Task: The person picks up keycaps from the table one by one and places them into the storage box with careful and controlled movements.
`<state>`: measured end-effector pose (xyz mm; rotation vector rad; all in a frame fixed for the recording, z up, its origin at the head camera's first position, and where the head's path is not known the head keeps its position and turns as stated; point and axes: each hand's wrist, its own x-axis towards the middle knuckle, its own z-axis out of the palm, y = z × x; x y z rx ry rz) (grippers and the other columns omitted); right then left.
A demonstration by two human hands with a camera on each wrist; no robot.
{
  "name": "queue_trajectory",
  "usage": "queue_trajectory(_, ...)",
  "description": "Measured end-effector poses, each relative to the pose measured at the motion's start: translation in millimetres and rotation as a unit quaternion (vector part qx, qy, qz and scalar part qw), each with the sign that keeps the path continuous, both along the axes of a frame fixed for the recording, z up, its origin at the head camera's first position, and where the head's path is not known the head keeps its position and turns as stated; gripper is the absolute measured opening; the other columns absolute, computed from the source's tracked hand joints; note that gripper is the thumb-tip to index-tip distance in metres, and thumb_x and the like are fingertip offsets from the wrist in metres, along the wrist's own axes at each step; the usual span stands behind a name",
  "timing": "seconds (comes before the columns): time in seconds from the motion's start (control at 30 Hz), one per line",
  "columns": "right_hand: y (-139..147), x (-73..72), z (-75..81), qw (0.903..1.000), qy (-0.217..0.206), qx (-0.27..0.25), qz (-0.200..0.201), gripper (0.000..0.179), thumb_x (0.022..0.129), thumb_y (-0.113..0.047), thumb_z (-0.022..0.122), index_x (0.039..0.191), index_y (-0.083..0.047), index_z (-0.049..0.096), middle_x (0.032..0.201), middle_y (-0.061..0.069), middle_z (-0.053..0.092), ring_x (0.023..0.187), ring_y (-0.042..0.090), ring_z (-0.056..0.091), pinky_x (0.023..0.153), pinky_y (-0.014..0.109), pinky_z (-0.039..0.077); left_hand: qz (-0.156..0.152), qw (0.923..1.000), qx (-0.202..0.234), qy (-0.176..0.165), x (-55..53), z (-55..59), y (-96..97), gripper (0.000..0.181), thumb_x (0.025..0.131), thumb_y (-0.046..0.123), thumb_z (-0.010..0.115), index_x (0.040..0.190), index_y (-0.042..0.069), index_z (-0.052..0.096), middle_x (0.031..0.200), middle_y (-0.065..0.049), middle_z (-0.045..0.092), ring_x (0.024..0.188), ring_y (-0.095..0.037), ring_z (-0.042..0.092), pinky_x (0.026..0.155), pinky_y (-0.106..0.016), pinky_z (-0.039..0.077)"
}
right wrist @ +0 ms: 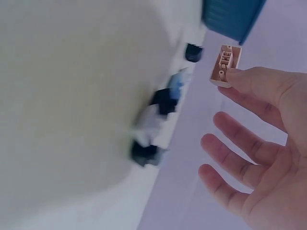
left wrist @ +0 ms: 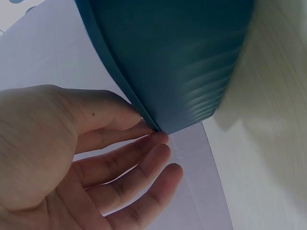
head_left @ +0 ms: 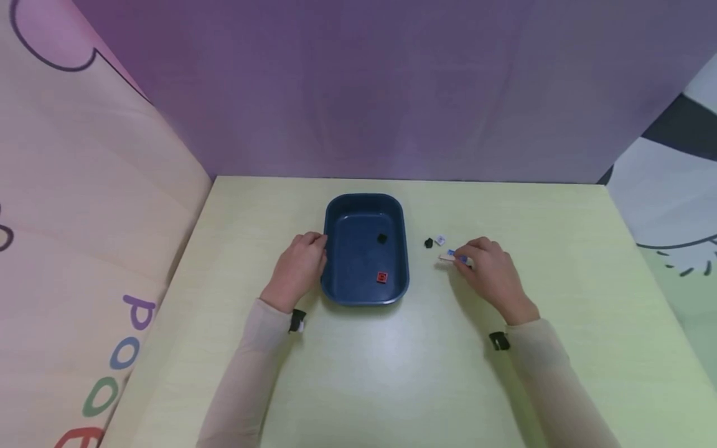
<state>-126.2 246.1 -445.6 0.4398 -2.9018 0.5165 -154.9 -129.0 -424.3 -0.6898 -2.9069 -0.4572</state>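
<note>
My left hand is at the left side of a dark blue rectangular tray. In the left wrist view, its thumb and index finger pinch the tray's rim, and the other fingers are loosely bent. Inside the tray are a red square piece and a small black piece. To the right of the tray, my right hand pinches a small pale plastic cap between thumb and index finger. Its hollow side, with ribs and a round peg, faces the right wrist camera.
On the pale table, a black piece and a white piece lie between the tray and my right hand. Blurred black pieces also show in the right wrist view. A purple wall rises behind the table.
</note>
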Motion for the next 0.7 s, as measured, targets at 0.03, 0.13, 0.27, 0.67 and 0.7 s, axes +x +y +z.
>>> queue_trajectory(0.03, -2, 0.2, 2.5, 0.9999, 0.009, -0.005, 0.002, 0.014, 0.091, -0.012, 0.074, 0.101, -0.002, 0.075, 0.109, 0.023, 0.064, 0.094, 0.040, 0.061, 0.074, 0.057, 0.052, 0.000, 1.0000, 0.000, -0.001, 0.2, 0.2, 0.0, 0.036, 0.096, 0.005, 0.063, 0.128, -0.010, 0.062, 0.123, -0.025, 0.063, 0.109, -0.039, 0.060, 0.090, -0.044, 0.055)
queue_trajectory(0.13, -9, 0.7, 11.3, 0.9993, 0.029, -0.020, 0.010, 0.014, 0.091, -0.011, 0.074, 0.101, -0.002, 0.075, 0.108, 0.022, 0.064, 0.094, 0.040, 0.060, 0.074, 0.057, 0.051, 0.001, 1.0000, 0.000, -0.003, 0.7, 0.8, 0.2, 0.036, 0.096, 0.005, 0.064, 0.128, -0.010, 0.062, 0.123, -0.025, 0.062, 0.110, -0.039, 0.060, 0.090, -0.044, 0.055)
queue_trajectory(0.27, -21, 0.1, 23.9, 0.9981, 0.046, -0.034, 0.022, 0.013, 0.091, -0.010, 0.074, 0.101, -0.003, 0.075, 0.108, 0.021, 0.064, 0.095, 0.040, 0.059, 0.074, 0.058, 0.049, 0.004, 1.0000, 0.001, -0.005, 0.9, 0.6, 0.2, 0.036, 0.095, 0.005, 0.064, 0.128, -0.010, 0.061, 0.124, -0.025, 0.062, 0.110, -0.039, 0.060, 0.090, -0.044, 0.055)
queue_trajectory(0.67, -70, -11.5, 36.6, 0.9944, 0.074, -0.028, 0.070, 0.014, 0.088, -0.015, 0.078, 0.099, -0.006, 0.077, 0.105, 0.016, 0.065, 0.088, 0.033, 0.060, 0.071, 0.048, 0.052, 0.005, 1.0000, 0.004, -0.003, 1.0, -0.9, 0.1, 0.036, 0.095, 0.005, 0.064, 0.128, -0.010, 0.062, 0.123, -0.024, 0.062, 0.110, -0.039, 0.060, 0.088, -0.045, 0.056)
queue_trajectory(0.7, -72, -11.9, 36.8, 0.9942, 0.074, -0.026, 0.073, 0.014, 0.088, -0.015, 0.078, 0.099, -0.006, 0.077, 0.105, 0.016, 0.065, 0.088, 0.033, 0.060, 0.071, 0.047, 0.052, 0.004, 1.0000, 0.004, -0.001, 0.9, -1.1, 0.3, 0.036, 0.095, 0.005, 0.065, 0.128, -0.010, 0.062, 0.123, -0.024, 0.062, 0.110, -0.039, 0.060, 0.088, -0.045, 0.056)
